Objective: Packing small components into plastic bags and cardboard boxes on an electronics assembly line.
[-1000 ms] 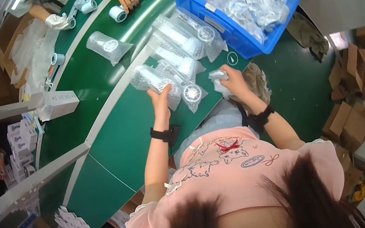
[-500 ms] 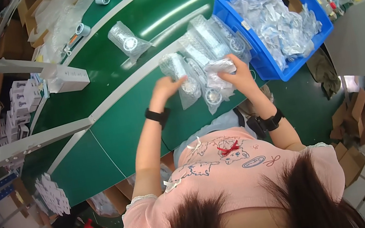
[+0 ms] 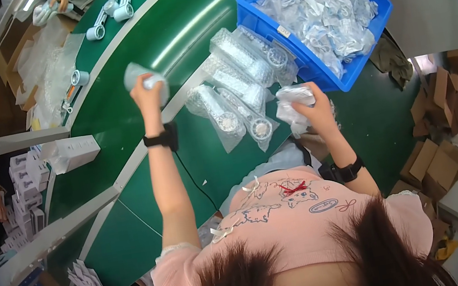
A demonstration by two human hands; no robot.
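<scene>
If twelve o'clock points straight away from the person's chest, the left hand (image 3: 145, 98) lies out towards half past ten and the right hand (image 3: 317, 111) towards one, the two well apart. Between them on the green table (image 3: 136, 198) lies a group of bubble-wrapped packages (image 3: 237, 84). The left hand has its fingers curled around a wrapped package (image 3: 134, 74) over the green belt (image 3: 108, 72), beyond the pale rail (image 3: 126, 171); whether that package rests on the belt, I cannot tell. It lies at about ten o'clock from the group, and its long axis is partly hidden by the hand. The two nearest packages in the group run roughly from eleven to five, round ends towards the body. From the left hand they lie at four o'clock; from the right, at nine. The right hand is the nearer, its fingers pinching a crumpled clear bag (image 3: 292, 109) just beside them. The blue bin (image 3: 258, 21), full of clear bags (image 3: 321, 24), stands at twelve from the right hand.
</scene>
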